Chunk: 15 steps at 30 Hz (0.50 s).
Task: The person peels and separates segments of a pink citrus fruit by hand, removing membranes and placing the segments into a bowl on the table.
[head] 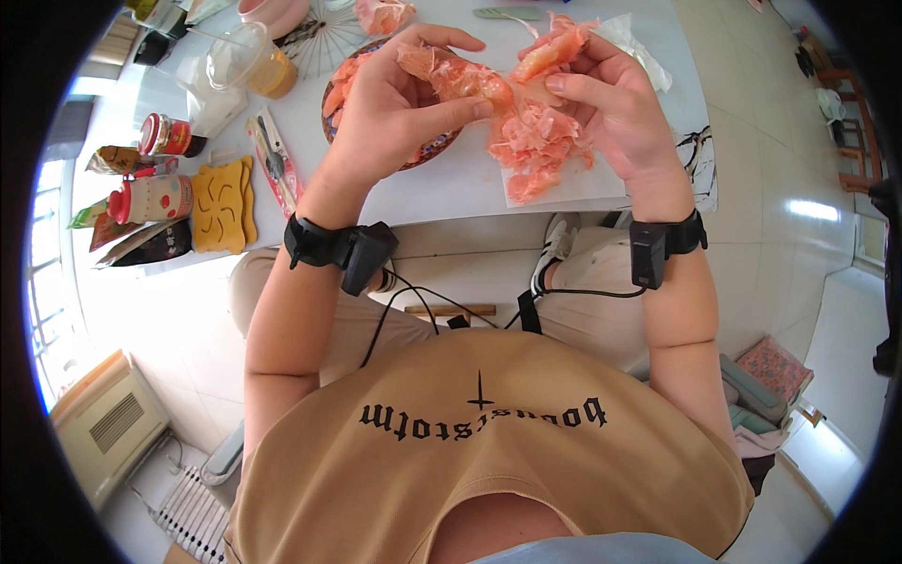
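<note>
Above the table, my left hand (pixel 394 106) holds a piece of pink pomelo (pixel 479 84) between thumb and fingers, with loose membrane at one end. My right hand (pixel 606 99) pinches a strip of pomelo membrane and pulp (pixel 553 53). Both pieces meet or overlap between the hands; whether they are still joined I cannot tell. Below them, a heap of torn pomelo membranes (pixel 542 141) lies on a white sheet of paper (pixel 599 180). Partly behind my left hand sits a woven basket (pixel 423 162) with pink pomelo flesh (pixel 342 81) in it.
Another pomelo chunk (pixel 384 15) and a green plastic knife (pixel 507 13) lie at the far side. Leftward stand a plastic cup (pixel 271 70), a red-lidded jar (pixel 163 134), a white bottle (pixel 155 199) and yellow mats (pixel 222 204). Crumpled tissue (pixel 638 53) is beyond my right hand. Cables (pixel 416 289) hang from both wrist devices.
</note>
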Each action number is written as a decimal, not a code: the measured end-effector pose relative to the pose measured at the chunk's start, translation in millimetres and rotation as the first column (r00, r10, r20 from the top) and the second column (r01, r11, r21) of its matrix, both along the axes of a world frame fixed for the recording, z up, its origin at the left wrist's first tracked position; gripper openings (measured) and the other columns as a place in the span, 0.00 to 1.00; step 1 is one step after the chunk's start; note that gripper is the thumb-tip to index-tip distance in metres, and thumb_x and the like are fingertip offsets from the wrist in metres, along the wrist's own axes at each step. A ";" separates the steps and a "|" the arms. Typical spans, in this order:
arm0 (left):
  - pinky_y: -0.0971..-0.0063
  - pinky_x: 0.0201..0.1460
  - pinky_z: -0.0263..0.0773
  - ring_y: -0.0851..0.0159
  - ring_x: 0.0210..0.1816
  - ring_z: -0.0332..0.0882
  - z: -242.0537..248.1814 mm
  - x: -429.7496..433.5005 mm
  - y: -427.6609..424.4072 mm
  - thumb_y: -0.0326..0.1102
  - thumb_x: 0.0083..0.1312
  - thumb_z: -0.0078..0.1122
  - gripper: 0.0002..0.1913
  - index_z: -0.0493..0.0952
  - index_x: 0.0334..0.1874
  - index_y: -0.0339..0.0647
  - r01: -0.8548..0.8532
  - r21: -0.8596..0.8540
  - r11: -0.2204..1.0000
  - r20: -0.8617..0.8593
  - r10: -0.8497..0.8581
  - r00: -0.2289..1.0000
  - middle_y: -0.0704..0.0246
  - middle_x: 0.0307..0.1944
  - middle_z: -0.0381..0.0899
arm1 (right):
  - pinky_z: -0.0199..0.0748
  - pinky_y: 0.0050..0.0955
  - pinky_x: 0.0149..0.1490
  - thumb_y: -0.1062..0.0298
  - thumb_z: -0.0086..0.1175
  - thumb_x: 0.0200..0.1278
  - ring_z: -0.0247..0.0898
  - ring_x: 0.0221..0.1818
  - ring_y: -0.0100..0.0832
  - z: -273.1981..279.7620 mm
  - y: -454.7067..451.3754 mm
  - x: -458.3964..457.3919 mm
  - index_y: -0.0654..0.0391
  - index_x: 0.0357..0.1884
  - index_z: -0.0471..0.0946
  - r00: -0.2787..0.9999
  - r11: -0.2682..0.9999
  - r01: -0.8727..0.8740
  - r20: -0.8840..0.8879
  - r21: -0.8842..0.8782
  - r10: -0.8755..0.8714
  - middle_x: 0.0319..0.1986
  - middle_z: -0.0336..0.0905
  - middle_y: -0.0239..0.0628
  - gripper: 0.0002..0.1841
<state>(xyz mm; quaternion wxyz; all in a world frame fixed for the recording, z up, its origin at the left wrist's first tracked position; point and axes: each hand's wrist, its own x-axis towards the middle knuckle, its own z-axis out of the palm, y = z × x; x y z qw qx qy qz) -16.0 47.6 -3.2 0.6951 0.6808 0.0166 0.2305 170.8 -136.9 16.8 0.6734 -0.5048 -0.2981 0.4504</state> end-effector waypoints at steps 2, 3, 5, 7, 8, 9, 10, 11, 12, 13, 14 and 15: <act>0.83 0.41 0.78 0.81 0.43 0.82 2.1 -1.0 -2.6 0.20 0.65 0.77 0.21 0.78 0.58 0.34 -0.036 -0.004 0.999 -0.027 0.036 0.999 0.73 0.46 0.85 | 0.83 0.34 0.62 0.79 0.64 0.67 0.83 0.58 0.32 2.4 0.9 -9.4 0.62 0.65 0.76 0.999 1.000 0.028 -0.028 -0.010 -0.028 0.57 0.82 0.41 0.24; 0.83 0.41 0.78 0.81 0.43 0.82 2.9 -0.5 -3.9 0.21 0.65 0.77 0.21 0.78 0.58 0.35 -0.057 0.027 0.998 -0.015 0.057 0.998 0.73 0.46 0.84 | 0.83 0.34 0.63 0.79 0.65 0.66 0.82 0.58 0.32 2.6 3.2 -14.1 0.62 0.65 0.76 0.999 1.000 0.025 0.043 0.001 -0.025 0.58 0.82 0.41 0.25; 0.84 0.42 0.78 0.81 0.44 0.82 4.5 -0.6 -6.0 0.22 0.64 0.78 0.22 0.78 0.58 0.35 -0.080 0.097 0.992 -0.017 0.082 0.996 0.73 0.45 0.84 | 0.84 0.34 0.63 0.80 0.66 0.65 0.82 0.59 0.32 3.0 6.0 -22.1 0.62 0.66 0.74 0.983 1.000 0.022 0.182 0.021 -0.025 0.59 0.80 0.41 0.27; 0.83 0.44 0.79 0.81 0.44 0.82 5.6 -1.3 -7.8 0.23 0.63 0.79 0.23 0.78 0.58 0.35 -0.091 0.173 0.981 -0.045 0.100 0.994 0.73 0.45 0.84 | 0.84 0.34 0.63 0.81 0.67 0.63 0.82 0.59 0.33 5.4 5.4 -25.0 0.61 0.67 0.73 0.983 1.000 0.019 0.183 0.014 -0.021 0.59 0.80 0.40 0.29; 0.83 0.44 0.79 0.80 0.45 0.83 5.6 -1.3 -9.1 0.23 0.63 0.80 0.23 0.78 0.58 0.35 -0.093 0.184 0.979 -0.038 0.102 0.994 0.73 0.45 0.84 | 0.84 0.34 0.63 0.82 0.68 0.63 0.82 0.60 0.33 6.6 4.9 -25.5 0.61 0.67 0.73 0.983 1.000 0.017 0.183 0.011 -0.018 0.59 0.79 0.40 0.30; 0.83 0.45 0.80 0.79 0.45 0.83 5.3 -1.2 -10.6 0.23 0.62 0.80 0.23 0.78 0.57 0.35 -0.099 0.190 0.977 -0.033 0.107 0.994 0.73 0.45 0.83 | 0.84 0.33 0.62 0.81 0.68 0.62 0.82 0.59 0.32 7.4 5.0 -26.1 0.61 0.67 0.73 0.981 1.000 0.021 0.192 0.009 -0.022 0.58 0.79 0.39 0.30; 0.82 0.46 0.80 0.78 0.45 0.83 5.0 -1.2 -11.2 0.23 0.62 0.80 0.23 0.78 0.57 0.35 -0.105 0.196 0.975 -0.028 0.113 0.993 0.73 0.45 0.83 | 0.84 0.32 0.62 0.80 0.69 0.62 0.82 0.58 0.31 8.1 4.9 -26.2 0.60 0.67 0.73 0.979 1.000 0.025 0.202 0.007 -0.026 0.57 0.79 0.39 0.31; 0.81 0.47 0.81 0.77 0.46 0.84 4.8 -1.2 -11.1 0.22 0.62 0.80 0.23 0.78 0.56 0.35 -0.092 0.178 0.980 -0.030 0.099 0.995 0.73 0.46 0.83 | 0.84 0.32 0.61 0.79 0.69 0.61 0.82 0.57 0.30 8.6 4.6 -26.3 0.60 0.67 0.73 0.977 1.000 0.028 0.210 0.005 -0.028 0.56 0.79 0.38 0.31; 0.81 0.47 0.81 0.76 0.47 0.84 4.7 -1.3 -10.5 0.22 0.61 0.80 0.23 0.78 0.56 0.35 -0.079 0.159 0.984 -0.031 0.085 0.996 0.73 0.47 0.83 | 0.84 0.30 0.59 0.80 0.70 0.61 0.82 0.55 0.28 9.0 4.2 -26.2 0.60 0.65 0.73 0.985 0.999 0.007 0.172 0.033 -0.012 0.53 0.80 0.37 0.30; 0.80 0.48 0.81 0.75 0.47 0.84 4.6 -1.5 -9.5 0.21 0.61 0.80 0.23 0.78 0.55 0.35 -0.064 0.143 0.988 -0.034 0.069 0.997 0.73 0.47 0.82 | 0.84 0.28 0.57 0.82 0.71 0.62 0.82 0.52 0.26 9.3 3.5 -26.0 0.61 0.63 0.74 0.991 0.998 -0.012 0.135 0.061 0.004 0.50 0.82 0.36 0.28; 0.79 0.50 0.81 0.75 0.48 0.84 5.0 -1.8 -7.0 0.21 0.61 0.80 0.23 0.78 0.55 0.35 -0.024 0.155 0.988 -0.029 0.029 0.999 0.73 0.48 0.82 | 0.84 0.26 0.54 0.83 0.72 0.62 0.82 0.50 0.24 9.3 3.1 -25.9 0.62 0.62 0.74 0.995 0.995 -0.030 0.098 0.090 0.021 0.46 0.83 0.34 0.27; 0.79 0.51 0.81 0.75 0.49 0.84 5.7 -2.0 -3.6 0.20 0.60 0.80 0.23 0.78 0.55 0.35 0.019 0.169 0.985 -0.026 -0.015 1.000 0.73 0.49 0.81 | 0.84 0.26 0.55 0.83 0.72 0.61 0.82 0.50 0.24 9.0 3.2 -25.6 0.61 0.63 0.72 0.994 0.996 -0.057 0.094 0.070 0.050 0.47 0.82 0.34 0.30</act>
